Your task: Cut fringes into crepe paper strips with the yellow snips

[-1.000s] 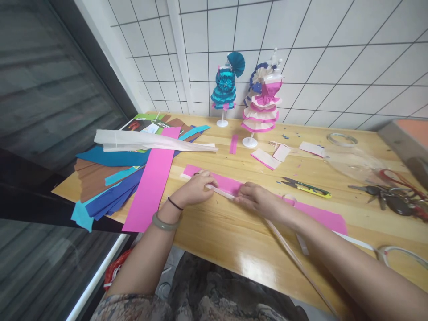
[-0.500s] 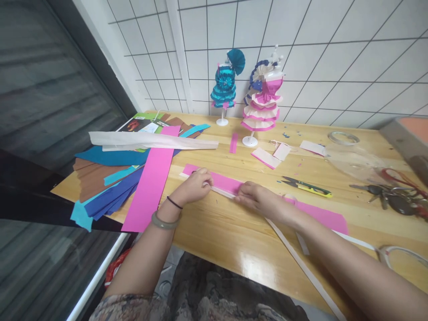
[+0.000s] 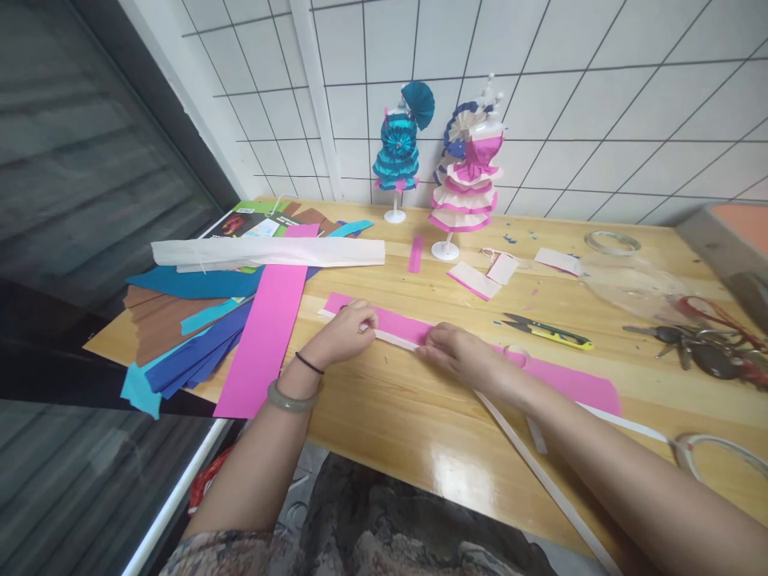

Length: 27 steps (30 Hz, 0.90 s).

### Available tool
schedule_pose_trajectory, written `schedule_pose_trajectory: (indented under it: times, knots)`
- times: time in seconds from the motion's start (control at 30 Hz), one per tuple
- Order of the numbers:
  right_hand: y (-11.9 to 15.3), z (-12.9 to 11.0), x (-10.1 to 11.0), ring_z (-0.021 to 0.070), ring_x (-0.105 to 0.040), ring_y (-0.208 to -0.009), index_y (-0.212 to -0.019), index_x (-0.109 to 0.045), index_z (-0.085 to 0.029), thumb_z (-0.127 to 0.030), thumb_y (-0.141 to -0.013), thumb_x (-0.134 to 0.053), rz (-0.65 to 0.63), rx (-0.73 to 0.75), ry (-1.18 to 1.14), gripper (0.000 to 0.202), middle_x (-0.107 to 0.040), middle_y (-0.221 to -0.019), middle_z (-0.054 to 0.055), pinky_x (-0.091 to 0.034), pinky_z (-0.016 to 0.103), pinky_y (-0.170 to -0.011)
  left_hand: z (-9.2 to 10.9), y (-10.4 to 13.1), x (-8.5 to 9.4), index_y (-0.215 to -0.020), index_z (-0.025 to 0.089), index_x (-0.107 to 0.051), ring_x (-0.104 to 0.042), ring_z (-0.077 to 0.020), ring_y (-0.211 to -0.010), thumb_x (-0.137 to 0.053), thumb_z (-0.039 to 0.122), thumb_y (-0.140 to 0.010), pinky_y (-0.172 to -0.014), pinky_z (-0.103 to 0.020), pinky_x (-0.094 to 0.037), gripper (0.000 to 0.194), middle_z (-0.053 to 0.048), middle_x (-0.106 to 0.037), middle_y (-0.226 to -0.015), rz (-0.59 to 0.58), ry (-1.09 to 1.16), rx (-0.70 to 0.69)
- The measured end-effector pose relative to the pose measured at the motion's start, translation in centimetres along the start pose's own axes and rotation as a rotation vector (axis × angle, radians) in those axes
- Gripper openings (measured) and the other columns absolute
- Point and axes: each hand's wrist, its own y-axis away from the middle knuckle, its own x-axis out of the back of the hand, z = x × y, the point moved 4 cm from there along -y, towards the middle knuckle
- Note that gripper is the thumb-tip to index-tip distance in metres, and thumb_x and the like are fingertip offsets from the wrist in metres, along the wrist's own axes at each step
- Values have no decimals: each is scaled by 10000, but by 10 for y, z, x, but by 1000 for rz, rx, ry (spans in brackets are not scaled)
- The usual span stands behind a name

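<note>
A long pink crepe paper strip lies across the middle of the table, with a narrow white strip along its near edge. My left hand pinches the white strip toward its left end, fingers closed. To the right, my right hand is closed on the same edge, fingertips pressed together. From under the right hand a pale loose strip trails down past the table's front edge. More of the pink paper shows beyond the right forearm. What lies beneath the fingertips is hidden.
Small dress stands, one teal and one pink-and-cream, are near the tiled wall. Yellow thread snips, keys and a tape roll lie right. Coloured crepe strips and a pink sheet lie left.
The view has shifted slightly, so everything sits a little further left. Both hands keep their grip on the strip's edge in almost the same spots.
</note>
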Motion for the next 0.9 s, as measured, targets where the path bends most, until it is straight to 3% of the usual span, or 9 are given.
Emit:
schedule_pose_trajectory:
  times: [0.33,0.6,0.9]
  knots:
    - [-2,2,6,157,-529,-675,-679,-584,-165,-346,-823,-421,18,-102,34,283,-599,-766,62,-378,260,-646,2,-1,-1,-780,177,-580,-508,-168,-849,-435,116,-710,-789,-308,-407,173,-35,-555,-825,12,7,13]
    - [-1,-5,9,166,-561,-715,-694,-591,-166,-320,-842,-397,13,-161,193,288,-626,-802,82,-372,244,-659,6,-2,-2,-745,189,-600,-517,-176,-839,-504,268,-770,-796,-325,-401,126,-35,-542,-802,-2,-54,27]
    - [-3,-3,7,162,-554,-678,-653,-603,-173,-341,-834,-426,15,-173,247,303,-622,-762,73,-359,243,-630,5,-4,-8,-714,191,-592,-522,-177,-825,-536,314,-762,-784,-328,-392,143,-29,-527,-789,27,-114,61]
